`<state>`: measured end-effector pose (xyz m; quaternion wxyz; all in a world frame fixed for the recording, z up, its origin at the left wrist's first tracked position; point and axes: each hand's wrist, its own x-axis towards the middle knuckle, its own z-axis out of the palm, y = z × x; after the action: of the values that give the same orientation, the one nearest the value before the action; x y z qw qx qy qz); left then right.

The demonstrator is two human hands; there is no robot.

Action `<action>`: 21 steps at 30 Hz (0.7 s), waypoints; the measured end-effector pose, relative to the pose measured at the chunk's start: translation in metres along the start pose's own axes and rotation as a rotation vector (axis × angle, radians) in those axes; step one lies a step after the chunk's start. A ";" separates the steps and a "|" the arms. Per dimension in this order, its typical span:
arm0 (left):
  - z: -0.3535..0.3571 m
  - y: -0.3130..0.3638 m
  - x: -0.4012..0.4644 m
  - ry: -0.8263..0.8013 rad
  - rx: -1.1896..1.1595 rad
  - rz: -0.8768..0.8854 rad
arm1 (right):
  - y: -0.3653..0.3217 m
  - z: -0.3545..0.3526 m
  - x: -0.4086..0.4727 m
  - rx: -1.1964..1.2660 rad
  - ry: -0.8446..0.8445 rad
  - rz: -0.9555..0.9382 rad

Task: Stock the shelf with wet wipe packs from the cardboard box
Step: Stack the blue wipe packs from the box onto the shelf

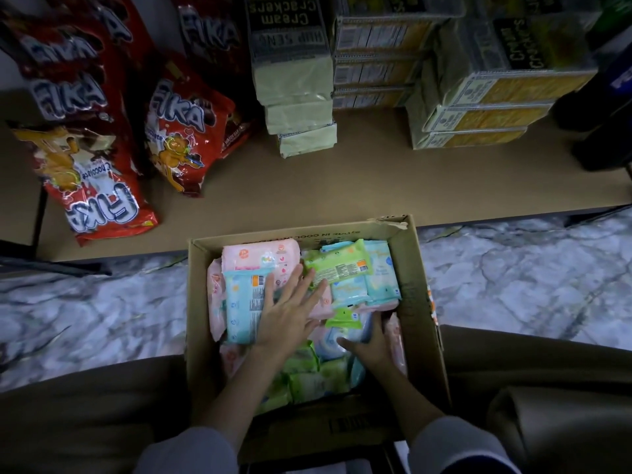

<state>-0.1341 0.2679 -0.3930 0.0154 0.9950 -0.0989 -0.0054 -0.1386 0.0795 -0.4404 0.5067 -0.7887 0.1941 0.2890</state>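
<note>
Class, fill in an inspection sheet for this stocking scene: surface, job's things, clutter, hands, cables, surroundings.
Surface: brown shelf, middle front bare.
Job's things: open cardboard box on the floor, full of pink, blue and green wipe packs.
Clutter: red snack bags at left, cracker stacks at rear.
Hands: left hand flat with fingers spread on the packs; right hand reaches among packs, grip unclear.
Cables: nothing seen.
Surroundings: marbled floor.

Both hands (290, 313) in cardboard box (420, 302) on wet wipe packs (342, 265).
</note>
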 end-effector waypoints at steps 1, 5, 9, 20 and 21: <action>-0.001 0.000 0.000 -0.005 -0.001 0.001 | -0.003 -0.003 -0.001 0.013 -0.018 0.018; -0.007 0.002 0.002 -0.027 -0.017 -0.005 | -0.008 -0.006 -0.002 -0.001 -0.014 0.015; -0.023 0.003 0.003 -0.088 -0.095 -0.021 | -0.012 -0.011 -0.018 0.001 0.086 0.020; -0.055 -0.004 -0.037 0.108 -0.485 -0.172 | -0.026 -0.033 -0.081 -0.355 0.220 -0.074; -0.057 -0.008 -0.040 0.136 -0.509 -0.228 | -0.030 -0.036 -0.087 -0.382 0.232 -0.080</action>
<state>-0.1713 0.2850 -0.3361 0.2707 0.9618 0.0192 0.0349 -0.1770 0.0598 -0.3518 0.3333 -0.9054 0.1614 0.2076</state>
